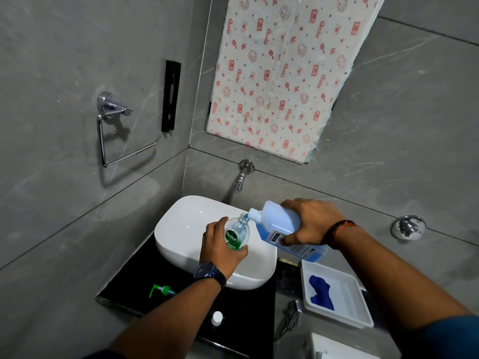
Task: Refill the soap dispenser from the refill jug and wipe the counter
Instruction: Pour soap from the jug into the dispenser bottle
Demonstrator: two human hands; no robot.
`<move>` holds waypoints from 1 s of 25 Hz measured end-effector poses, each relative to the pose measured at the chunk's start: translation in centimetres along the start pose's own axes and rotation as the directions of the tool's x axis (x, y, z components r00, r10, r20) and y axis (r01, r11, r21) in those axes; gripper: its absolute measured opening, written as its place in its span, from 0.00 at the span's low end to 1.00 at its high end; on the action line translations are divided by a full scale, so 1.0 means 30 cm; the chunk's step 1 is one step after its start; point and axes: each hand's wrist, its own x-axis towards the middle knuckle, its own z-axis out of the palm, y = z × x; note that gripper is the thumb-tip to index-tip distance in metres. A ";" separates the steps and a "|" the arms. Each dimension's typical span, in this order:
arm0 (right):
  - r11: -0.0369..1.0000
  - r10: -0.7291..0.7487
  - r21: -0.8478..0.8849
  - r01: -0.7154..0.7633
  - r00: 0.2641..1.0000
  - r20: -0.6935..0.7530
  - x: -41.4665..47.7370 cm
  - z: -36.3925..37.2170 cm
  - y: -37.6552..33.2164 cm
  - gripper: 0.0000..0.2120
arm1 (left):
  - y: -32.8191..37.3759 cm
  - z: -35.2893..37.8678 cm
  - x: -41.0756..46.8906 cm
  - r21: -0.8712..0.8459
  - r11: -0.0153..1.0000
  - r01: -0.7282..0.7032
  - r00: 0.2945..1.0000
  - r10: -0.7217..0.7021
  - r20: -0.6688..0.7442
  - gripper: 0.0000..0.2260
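Observation:
Over the white basin (pixel 181 229), my left hand (pixel 220 247) grips a clear soap dispenser bottle (pixel 237 233) with a green label, its pump off. My right hand (pixel 308 224) holds the translucent refill jug (pixel 278 224) tipped to the left, its spout touching the bottle's open neck, and blue liquid runs in. The green pump head (pixel 162 290) lies on the black counter (pixel 134 275) left of my forearm. A small white cap (pixel 217 318) lies near the counter's front edge. A blue cloth (pixel 321 291) lies in a white tray (pixel 357 307) on the right.
A wall tap (pixel 239 181) juts out above the basin. A chrome towel ring (pixel 116 130) and a black holder (pixel 171 95) hang on the left wall. A tap knob (pixel 408 227) sits on the right wall. A patterned sheet (pixel 282 73) covers the mirror area.

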 end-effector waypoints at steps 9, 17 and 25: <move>1.000 0.000 -0.003 0.000 1.000 0.004 -0.004 -0.006 -0.007 0.40 | 0.000 -0.005 -0.003 -0.014 1.000 -0.001 1.000 0.001 -0.008 0.38; 1.000 0.005 0.003 -0.005 1.000 0.018 -0.003 -0.014 -0.015 0.41 | 0.001 -0.009 -0.002 -0.014 1.000 0.001 1.000 -0.001 -0.005 0.37; 1.000 0.005 0.004 -0.005 1.000 0.030 -0.004 -0.014 -0.010 0.41 | 0.003 -0.009 -0.004 -0.003 1.000 -0.005 1.000 0.005 -0.002 0.38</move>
